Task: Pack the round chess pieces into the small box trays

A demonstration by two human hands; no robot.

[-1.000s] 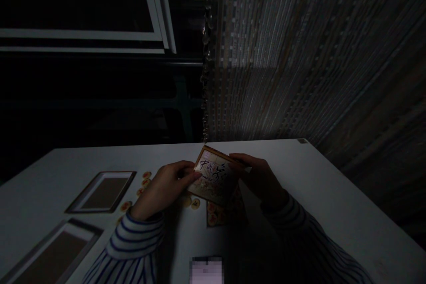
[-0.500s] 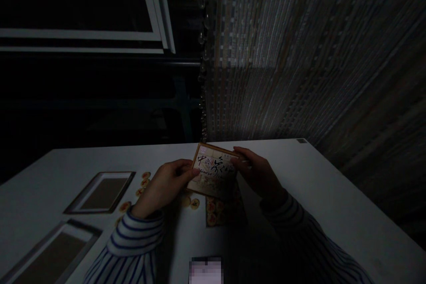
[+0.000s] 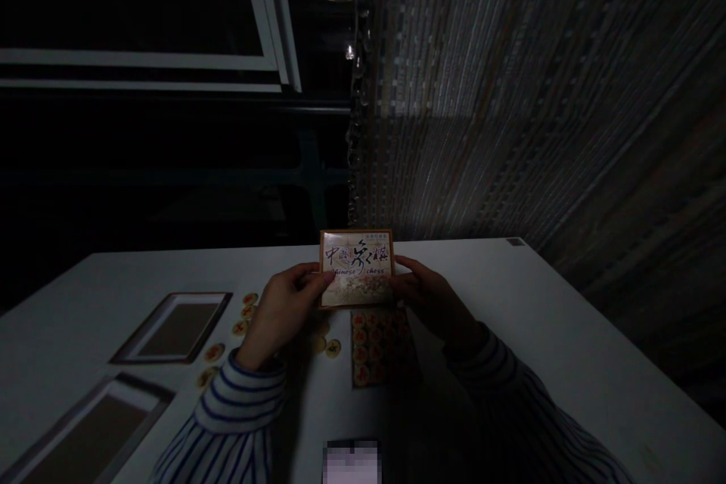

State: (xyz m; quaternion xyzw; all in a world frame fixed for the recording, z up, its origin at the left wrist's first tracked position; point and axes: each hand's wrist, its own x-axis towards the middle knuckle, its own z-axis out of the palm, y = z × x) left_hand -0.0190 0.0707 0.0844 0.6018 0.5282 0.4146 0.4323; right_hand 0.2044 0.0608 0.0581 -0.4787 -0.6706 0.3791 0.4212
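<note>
Between my two hands a Chinese chess box lid (image 3: 356, 289) is held up, its printed face toward me and its lettering upright. My left hand (image 3: 286, 310) grips its left edge, thumb on the front. On the right edge my right hand (image 3: 434, 302) pinches it the same way. Just below the lid, a box tray (image 3: 354, 386) lies on the table with rows of round chess pieces (image 3: 375, 352) in it; its right part is in dark shadow. Loose chess pieces (image 3: 333, 348) lie between my left hand and the tray.
Left of my left arm more loose pieces (image 3: 214, 352) are scattered on the white table (image 3: 567, 363). Two shallow open boxes (image 3: 170, 329) lie at the table's left side. A string curtain (image 3: 454, 91) hangs behind the table. A pixelated object (image 3: 352, 463) is at the near edge.
The lid has turned from a tilt to level and moved slightly up and left. More of the tray with its pieces shows beneath it. Both hands keep hold.
</note>
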